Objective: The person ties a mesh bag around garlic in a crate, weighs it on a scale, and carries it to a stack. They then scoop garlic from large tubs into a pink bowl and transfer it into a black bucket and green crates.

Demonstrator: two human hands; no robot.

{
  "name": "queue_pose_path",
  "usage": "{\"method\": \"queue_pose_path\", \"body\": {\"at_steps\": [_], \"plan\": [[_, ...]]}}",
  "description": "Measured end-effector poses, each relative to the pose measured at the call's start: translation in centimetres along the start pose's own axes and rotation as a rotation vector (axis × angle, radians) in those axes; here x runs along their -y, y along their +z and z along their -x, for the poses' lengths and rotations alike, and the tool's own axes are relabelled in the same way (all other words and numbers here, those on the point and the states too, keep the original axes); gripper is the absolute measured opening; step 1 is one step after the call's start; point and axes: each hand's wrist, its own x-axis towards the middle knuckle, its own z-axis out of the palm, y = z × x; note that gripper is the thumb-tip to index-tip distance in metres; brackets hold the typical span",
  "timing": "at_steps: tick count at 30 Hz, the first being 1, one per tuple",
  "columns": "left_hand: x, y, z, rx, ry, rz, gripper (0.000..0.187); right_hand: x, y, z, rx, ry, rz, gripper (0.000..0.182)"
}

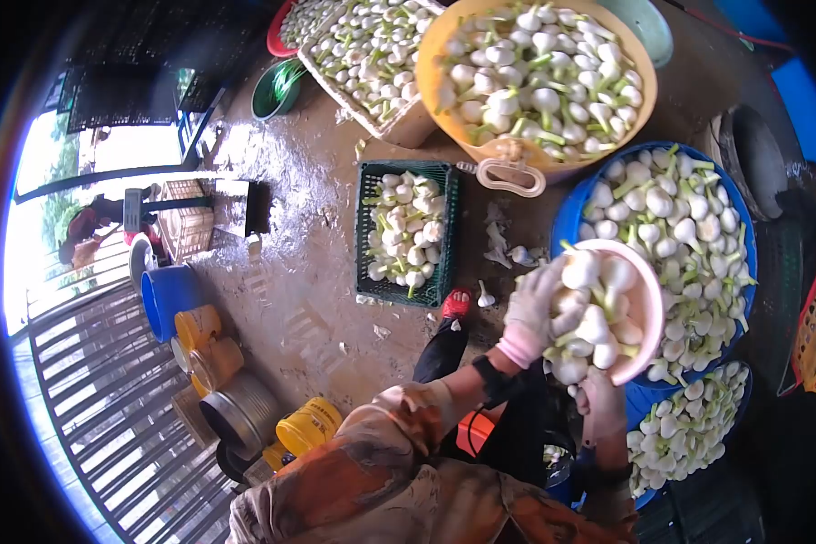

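Observation:
A pale pink bowl (647, 313) is tilted in front of me, above a blue tub. White garlic bulbs (594, 324) with short green stems fill its near left side. My left hand (537, 313), in a light glove with a pink cuff, curves around bulbs at the bowl's left side; some fingertips are lost among them. At the bowl's lower edge my right hand (600, 403) is closed on its rim, partly hidden by bulbs. The blue tub (743, 208) beneath, to the right, is heaped with more garlic.
Ahead stand a yellow tub (444, 113) and a white foam box (358, 107), both full of garlic. A green crate (363, 245) of bulbs sits on the wet floor. Another garlic-filled container (689, 431) is at the lower right. Buckets (308, 424) line the slatted railing at left.

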Motion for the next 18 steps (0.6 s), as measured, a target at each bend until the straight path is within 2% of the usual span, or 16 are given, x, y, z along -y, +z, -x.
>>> {"method": "queue_pose_path", "body": {"at_steps": [1,3,4,5,6,7,8,10,11,13,14,15,16,18], "plan": [[2.5,-2.5,0.4,-0.069,-0.007,0.015,0.072,-0.6,2.7,-1.4,0.021,0.055,-0.002,0.025],[7.5,-7.7,0.9,-0.157,-0.107,0.014,0.070,-1.5,8.2,-4.1,0.153,-0.057,0.078,0.023],[10.6,-9.9,1.4,-0.190,-0.191,0.099,0.070,-0.8,12.3,-5.0,0.108,-0.072,0.100,0.022],[14.2,-11.8,2.0,-0.245,-0.170,0.072,0.071,-1.4,15.3,-7.1,0.110,-0.057,0.181,0.030],[18.0,-12.9,3.0,-0.241,-0.335,0.424,0.064,-2.0,18.0,-9.5,0.091,-0.143,0.399,0.041],[20.7,-15.0,3.8,-0.157,-0.467,0.423,0.058,-5.6,19.9,-15.0,-0.084,-0.493,0.761,0.051],[23.9,-16.6,5.4,-0.022,-0.381,0.083,0.056,-3.6,23.0,-14.8,-0.262,-0.539,0.843,0.054],[29.7,-18.6,7.7,0.107,-0.284,-0.250,0.055,-3.1,26.2,-17.6,-0.398,-0.597,0.710,0.053],[31.9,-19.2,8.9,0.123,-0.334,-0.164,0.053,-2.5,27.3,-18.1,-0.428,-0.592,0.697,0.049],[30.8,-21.9,10.0,0.048,-0.457,-0.043,0.047,-2.7,27.5,-19.8,-0.377,-0.649,0.590,0.041],[30.3,-23.3,10.5,0.003,-0.514,0.019,0.045,-3.0,27.1,-20.6,-0.312,-0.589,0.457,0.037],[29.6,-24.3,11.2,-0.028,-0.681,0.099,0.043,-1.8,27.6,-18.7,-0.234,-0.471,0.332,0.033],[30.8,-24.8,12.7,-0.026,-0.680,0.108,0.043,-0.5,28.1,-16.6,-0.174,-0.347,0.209,0.029],[34.5,-25.2,16.8,0.049,-0.495,0.034,0.041,-1.0,28.3,-15.3,-0.190,-0.359,0.224,0.028]]}}
